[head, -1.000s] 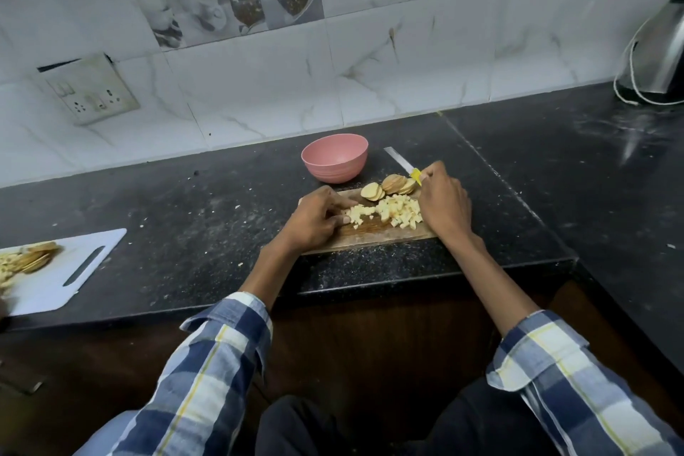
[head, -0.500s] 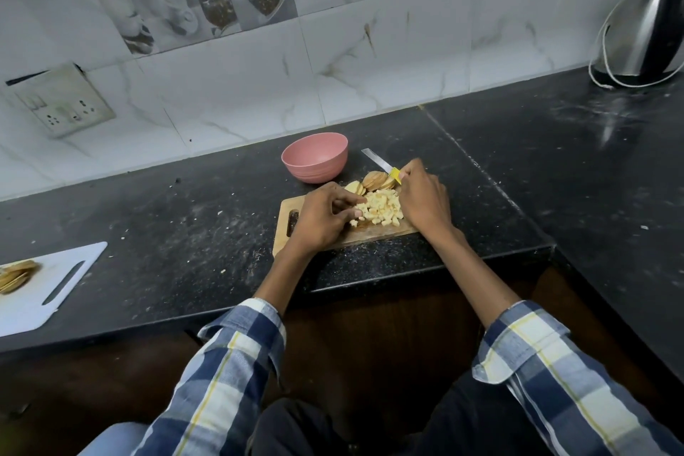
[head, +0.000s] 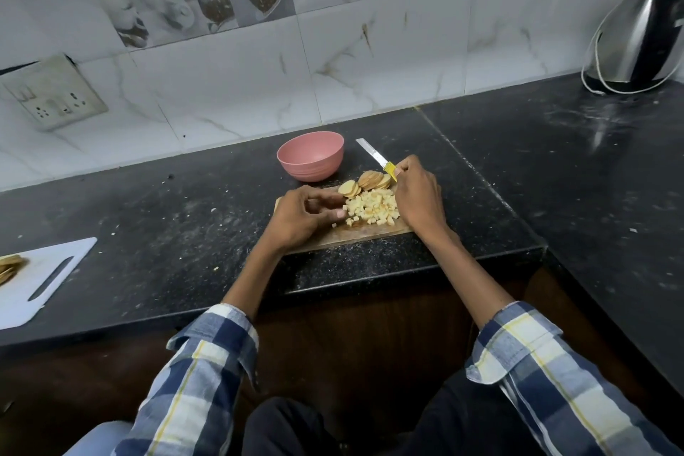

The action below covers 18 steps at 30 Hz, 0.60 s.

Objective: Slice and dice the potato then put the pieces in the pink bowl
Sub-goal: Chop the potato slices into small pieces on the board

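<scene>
A pile of diced potato [head: 372, 209] lies on the wooden cutting board [head: 355, 234], with several round potato slices [head: 370, 179] stacked at the board's far edge. My left hand [head: 301, 215] curls its fingers and thumb against the pile's left edge, touching the pieces. My right hand [head: 418, 196] rests along the pile's right side and grips a knife by its yellow handle [head: 389, 171]. The knife's blade [head: 370, 154] points away over the counter. The pink bowl [head: 311, 155] stands just behind the board, and its inside looks empty.
The board lies near the front edge of a black stone counter [head: 185, 218] that turns a corner to the right. A white cutting board [head: 44, 278] with potato slices [head: 9, 266] lies far left. A steel kettle [head: 636, 37] stands at the back right.
My left hand has slid right along the board to the pile's edge, and the dice lie in a tighter heap between both hands. The knife hand has stayed put.
</scene>
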{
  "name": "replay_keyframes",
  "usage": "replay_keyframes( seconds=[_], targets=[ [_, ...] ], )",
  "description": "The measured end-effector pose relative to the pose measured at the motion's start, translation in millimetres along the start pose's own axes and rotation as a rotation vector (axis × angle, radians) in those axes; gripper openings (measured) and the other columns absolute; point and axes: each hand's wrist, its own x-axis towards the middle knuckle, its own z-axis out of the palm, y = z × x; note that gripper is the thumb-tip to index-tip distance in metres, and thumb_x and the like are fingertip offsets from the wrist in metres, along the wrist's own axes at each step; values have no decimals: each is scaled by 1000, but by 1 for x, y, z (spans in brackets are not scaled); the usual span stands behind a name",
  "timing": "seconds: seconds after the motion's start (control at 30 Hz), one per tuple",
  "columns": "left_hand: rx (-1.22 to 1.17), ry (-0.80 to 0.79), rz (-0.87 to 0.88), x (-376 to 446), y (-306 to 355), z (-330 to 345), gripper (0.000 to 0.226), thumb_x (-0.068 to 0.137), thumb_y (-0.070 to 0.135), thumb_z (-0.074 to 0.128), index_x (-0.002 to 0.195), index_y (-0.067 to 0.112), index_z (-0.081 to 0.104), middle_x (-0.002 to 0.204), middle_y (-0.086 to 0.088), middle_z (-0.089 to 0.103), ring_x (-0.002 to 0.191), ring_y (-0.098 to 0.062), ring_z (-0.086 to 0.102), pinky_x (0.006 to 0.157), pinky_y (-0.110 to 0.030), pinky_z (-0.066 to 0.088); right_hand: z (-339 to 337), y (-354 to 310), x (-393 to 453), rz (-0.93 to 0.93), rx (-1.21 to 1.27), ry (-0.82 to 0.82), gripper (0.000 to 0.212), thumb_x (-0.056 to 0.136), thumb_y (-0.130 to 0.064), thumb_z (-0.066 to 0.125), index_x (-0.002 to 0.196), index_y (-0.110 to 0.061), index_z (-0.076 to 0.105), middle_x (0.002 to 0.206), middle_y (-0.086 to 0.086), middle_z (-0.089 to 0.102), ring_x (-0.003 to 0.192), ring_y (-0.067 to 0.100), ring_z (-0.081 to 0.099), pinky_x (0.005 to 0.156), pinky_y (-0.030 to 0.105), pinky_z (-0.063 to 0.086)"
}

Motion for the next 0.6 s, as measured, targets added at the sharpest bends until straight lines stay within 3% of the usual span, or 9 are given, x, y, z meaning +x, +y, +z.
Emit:
replay_keyframes(
  seconds=[0.13,0.3,0.4,0.6],
  targets=[
    [81,-116,-14,1,-1,-9,63,61,46,94,118,26,78,121,10,75,91,-26,72,89,-37,61,1,-2,-1,-30,-43,0,16,108,-15,48,93,-15,54,86,0,62,77,22,61,62,40,47],
    [62,-19,-5,2,6,3,47,65,26,96,109,15,82,110,2,79,88,-20,76,86,-32,62,0,-2,-2,-28,-30,-15,16,107,-14,50,93,-15,57,85,0,64,76,21,61,66,44,53],
    [62,45,-5,6,17,20,39,67,22,96,102,12,83,91,1,80,80,-15,76,79,-27,62,1,-4,-2,-38,-45,-18,17,105,-7,51,92,-15,58,85,0,64,77,21,61,66,43,53],
    [55,165,17,15,31,53,26,71,20,95,94,16,84,81,5,78,73,-9,74,74,-37,63,-2,-4,-5,-70,2,-60,13,104,-12,54,92,-13,58,86,1,64,76,19,59,60,33,36]
  ],
)
